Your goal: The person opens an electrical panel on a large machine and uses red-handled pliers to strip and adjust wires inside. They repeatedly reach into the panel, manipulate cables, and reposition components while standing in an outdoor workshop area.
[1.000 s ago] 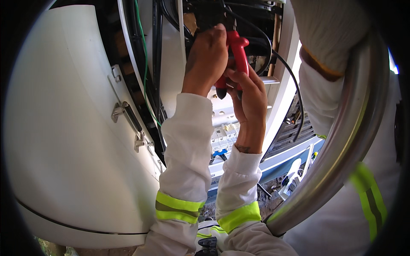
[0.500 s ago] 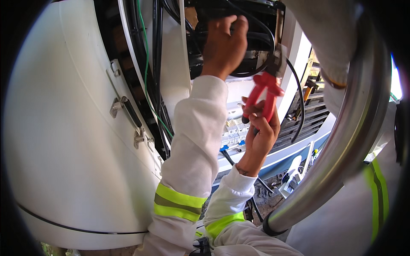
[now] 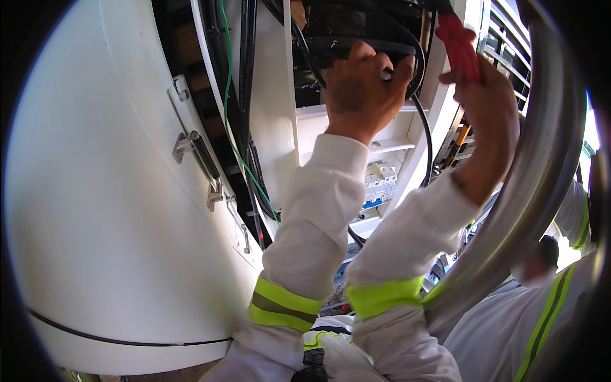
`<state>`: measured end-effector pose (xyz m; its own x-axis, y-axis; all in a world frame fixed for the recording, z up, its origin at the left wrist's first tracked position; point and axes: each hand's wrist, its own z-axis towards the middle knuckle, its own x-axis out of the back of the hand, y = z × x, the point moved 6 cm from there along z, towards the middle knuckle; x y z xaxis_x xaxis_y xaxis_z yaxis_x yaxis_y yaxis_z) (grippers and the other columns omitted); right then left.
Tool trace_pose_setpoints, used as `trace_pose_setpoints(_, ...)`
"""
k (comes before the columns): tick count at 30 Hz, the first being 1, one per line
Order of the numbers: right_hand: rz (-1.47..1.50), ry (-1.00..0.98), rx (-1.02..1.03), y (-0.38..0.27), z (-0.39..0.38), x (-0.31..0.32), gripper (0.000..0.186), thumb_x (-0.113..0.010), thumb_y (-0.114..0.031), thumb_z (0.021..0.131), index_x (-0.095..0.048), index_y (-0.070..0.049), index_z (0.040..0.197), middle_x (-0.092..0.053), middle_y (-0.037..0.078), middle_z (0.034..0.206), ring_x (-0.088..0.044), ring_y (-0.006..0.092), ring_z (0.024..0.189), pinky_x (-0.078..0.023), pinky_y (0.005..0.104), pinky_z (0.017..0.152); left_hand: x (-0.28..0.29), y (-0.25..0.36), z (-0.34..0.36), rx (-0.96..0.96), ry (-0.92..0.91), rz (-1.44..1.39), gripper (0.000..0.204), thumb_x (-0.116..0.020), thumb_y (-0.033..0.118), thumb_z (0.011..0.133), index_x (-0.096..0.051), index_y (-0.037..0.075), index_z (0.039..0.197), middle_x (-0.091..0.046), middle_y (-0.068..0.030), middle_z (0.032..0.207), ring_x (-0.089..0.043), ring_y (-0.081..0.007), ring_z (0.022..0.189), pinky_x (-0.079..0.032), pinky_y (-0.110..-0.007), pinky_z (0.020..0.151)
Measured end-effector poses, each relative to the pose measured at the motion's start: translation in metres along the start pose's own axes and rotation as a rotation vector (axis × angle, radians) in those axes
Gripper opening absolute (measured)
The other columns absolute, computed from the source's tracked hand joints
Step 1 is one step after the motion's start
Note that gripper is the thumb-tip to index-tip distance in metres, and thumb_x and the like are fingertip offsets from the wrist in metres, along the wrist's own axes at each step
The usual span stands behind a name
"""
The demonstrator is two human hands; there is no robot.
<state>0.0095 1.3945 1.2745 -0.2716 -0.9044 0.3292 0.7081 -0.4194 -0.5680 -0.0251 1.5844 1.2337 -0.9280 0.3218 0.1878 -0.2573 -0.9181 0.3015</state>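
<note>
My left hand (image 3: pixel 366 92) is inside the open enclosure, fingers curled around a black cable (image 3: pixel 427 137) that loops past the thumb and hangs down on the right. To its upper right, my right hand (image 3: pixel 487 105) grips red-handled cutting pliers (image 3: pixel 458 44). Their handles are close together and point down into my palm. The jaws are dark and partly cut off at the top of the view, so I cannot tell whether they touch anything. A dark horizontal bar (image 3: pixel 337 46) runs behind my left fingers.
At left stands a large white door (image 3: pixel 121 191) with a metal latch (image 3: pixel 202 159). Dark cables and a green wire (image 3: pixel 227 95) run beside it. White terminal modules (image 3: pixel 380 178) sit below my left hand. A thick metal pipe (image 3: pixel 541 159) curves along the right, near a co-worker's white sleeve (image 3: pixel 541 325).
My right hand has lifted the pliers up and to the right, and their handles have come together. My left hand has shifted right and slightly down; a co-worker shows more at lower right.
</note>
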Motion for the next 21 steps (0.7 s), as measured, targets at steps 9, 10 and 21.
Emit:
trace_pose_setpoints(9,0.578,-0.181,-0.016,0.056,-0.007,-0.096,0.048,-0.069,0.005,0.078,-0.066,-0.005,0.125,-0.071,0.003,0.094,-0.061,0.0107,0.083,-0.050,0.0295,0.077,0.019,0.010,-0.024,-0.182,0.189,0.210,0.023,-0.072,0.030,0.085,-0.075,0.010,0.076,-0.063,0.0058,0.116,-0.044,-0.0292,0.102,-0.033,-0.044,0.093)
trace_pose_setpoints(10,0.605,-0.243,0.078,0.048,-0.010,-0.101,0.047,-0.071,0.002,0.081,-0.064,-0.004,0.127,-0.071,0.004,0.095,-0.062,0.0106,0.084,-0.050,0.0294,0.078,0.019,0.007,-0.025,-0.186,0.158,0.159,0.017,-0.071,0.025,0.082,-0.075,0.009,0.076,-0.064,0.0058,0.119,-0.042,-0.0293,0.107,-0.030,-0.044,0.097)
trace_pose_setpoints(21,1.234,-0.313,0.038,0.027,-0.011,-0.134,0.034,-0.074,-0.006,0.084,-0.066,0.002,0.117,-0.072,0.009,0.100,-0.067,0.0150,0.089,-0.054,0.0295,0.080,0.030,0.008,-0.021,-0.330,0.039,0.003,0.017,-0.065,0.018,0.086,-0.071,0.004,0.078,-0.063,-0.0018,0.091,-0.060,-0.0209,0.091,-0.033,-0.042,0.103)
